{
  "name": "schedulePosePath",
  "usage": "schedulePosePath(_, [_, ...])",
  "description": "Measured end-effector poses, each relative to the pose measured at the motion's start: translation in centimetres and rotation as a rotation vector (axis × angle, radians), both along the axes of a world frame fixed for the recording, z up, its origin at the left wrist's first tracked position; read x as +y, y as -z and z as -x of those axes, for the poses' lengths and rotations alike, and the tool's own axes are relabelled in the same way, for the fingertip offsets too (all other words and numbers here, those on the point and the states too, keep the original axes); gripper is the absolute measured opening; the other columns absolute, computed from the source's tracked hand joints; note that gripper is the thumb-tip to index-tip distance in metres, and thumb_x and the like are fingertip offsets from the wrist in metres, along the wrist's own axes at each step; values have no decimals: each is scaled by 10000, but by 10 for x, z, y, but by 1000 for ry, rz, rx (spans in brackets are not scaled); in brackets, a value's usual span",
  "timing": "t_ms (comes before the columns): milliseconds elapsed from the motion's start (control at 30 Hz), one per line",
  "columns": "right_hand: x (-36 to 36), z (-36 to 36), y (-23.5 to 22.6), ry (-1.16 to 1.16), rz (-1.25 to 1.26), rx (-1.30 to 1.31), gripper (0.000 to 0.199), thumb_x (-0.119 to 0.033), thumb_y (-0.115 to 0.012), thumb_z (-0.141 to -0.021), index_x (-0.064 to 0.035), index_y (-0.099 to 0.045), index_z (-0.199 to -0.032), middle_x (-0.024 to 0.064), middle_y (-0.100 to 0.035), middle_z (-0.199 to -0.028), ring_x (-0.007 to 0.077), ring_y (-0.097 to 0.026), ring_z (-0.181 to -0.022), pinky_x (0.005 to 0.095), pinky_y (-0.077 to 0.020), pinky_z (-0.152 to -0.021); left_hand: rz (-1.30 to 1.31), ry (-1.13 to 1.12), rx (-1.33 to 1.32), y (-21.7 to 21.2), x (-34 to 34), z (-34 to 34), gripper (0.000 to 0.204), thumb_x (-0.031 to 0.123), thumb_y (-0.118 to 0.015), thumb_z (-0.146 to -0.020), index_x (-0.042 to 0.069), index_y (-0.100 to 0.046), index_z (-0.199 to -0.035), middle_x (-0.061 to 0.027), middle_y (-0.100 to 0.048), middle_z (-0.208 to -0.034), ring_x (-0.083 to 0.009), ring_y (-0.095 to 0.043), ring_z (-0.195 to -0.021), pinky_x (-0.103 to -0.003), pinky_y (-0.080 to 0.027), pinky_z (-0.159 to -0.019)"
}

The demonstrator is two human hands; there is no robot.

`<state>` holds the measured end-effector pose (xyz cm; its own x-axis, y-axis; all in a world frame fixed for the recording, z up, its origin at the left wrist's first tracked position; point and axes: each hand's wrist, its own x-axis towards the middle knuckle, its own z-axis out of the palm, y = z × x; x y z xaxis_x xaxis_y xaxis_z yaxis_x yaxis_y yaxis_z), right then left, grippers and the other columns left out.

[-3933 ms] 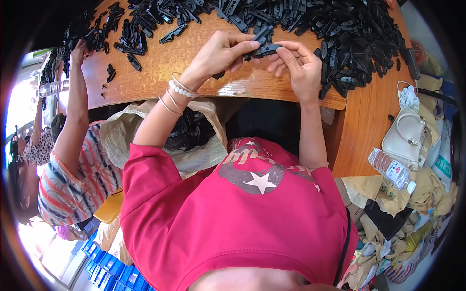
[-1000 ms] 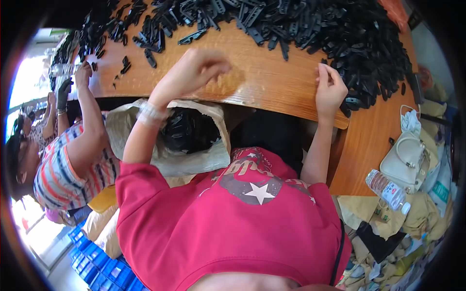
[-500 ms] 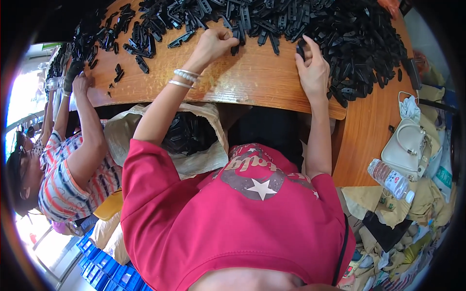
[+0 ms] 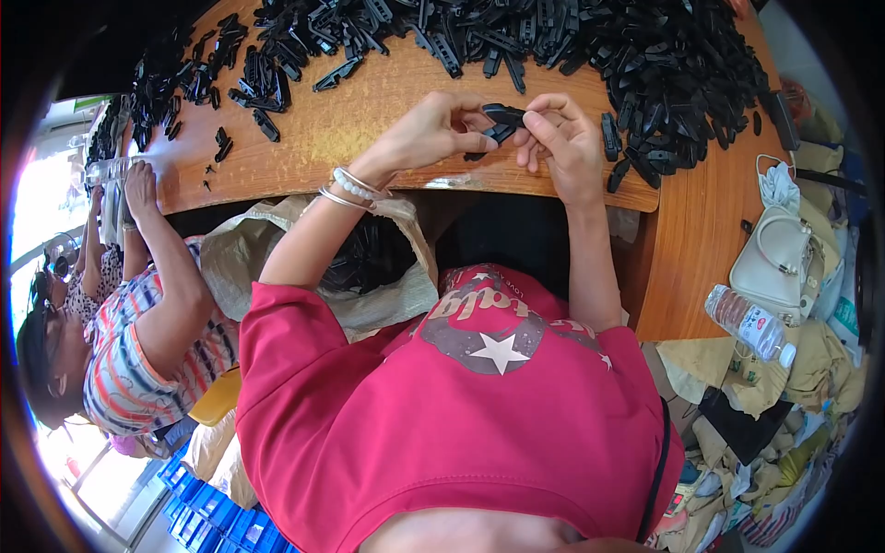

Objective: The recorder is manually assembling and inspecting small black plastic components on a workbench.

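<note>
The wooden table (image 4: pixel 387 120) carries a big heap of black plastic clips (image 4: pixel 664 55) from 12 to 2 o'clock, within easy reach. At 9 o'clock a co-worker's hand (image 4: pixel 140 184) rests on the edge. Above the near edge, the left hand (image 4: pixel 433 134) and right hand (image 4: pixel 562 138) meet, each grip pinched narrow on 1 black clip (image 4: pixel 502 118), raised for joining.

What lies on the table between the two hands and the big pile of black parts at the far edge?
In the head view, bare wood of the table lies between the hands and the pile; the pile's nearest strays lie beside the right hand.
</note>
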<state>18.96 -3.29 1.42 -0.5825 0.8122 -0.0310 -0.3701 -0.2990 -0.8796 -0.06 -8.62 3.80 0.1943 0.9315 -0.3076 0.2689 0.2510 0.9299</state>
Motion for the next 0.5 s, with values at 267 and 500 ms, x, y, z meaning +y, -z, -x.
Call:
schedulePosePath(267, [-5, -2, 13, -3, 70, 109, 106, -84, -567, -879, 1, -540, -936, 114, -620, -711, 138, -592, -530, 203, -451, -454, -181, -186, 14, -11, -3, -9, 275, 66, -669, -775, -28, -610, -1027, 2, -599, -788, -47, -473, -630, -201, -387, -563])
schedulePosePath(500, [-5, 2, 2, -6, -33, 65, 197, -21, -568, -861, 59, -559, -1041, 150, -646, -799, 163, -637, -659, 211, -489, -553, -99, -332, -272, -15, -8, 1, 325, 52, -688, -751, 19, -645, -1072, -13, -611, -756, -52, -483, -585, -194, -392, -545])
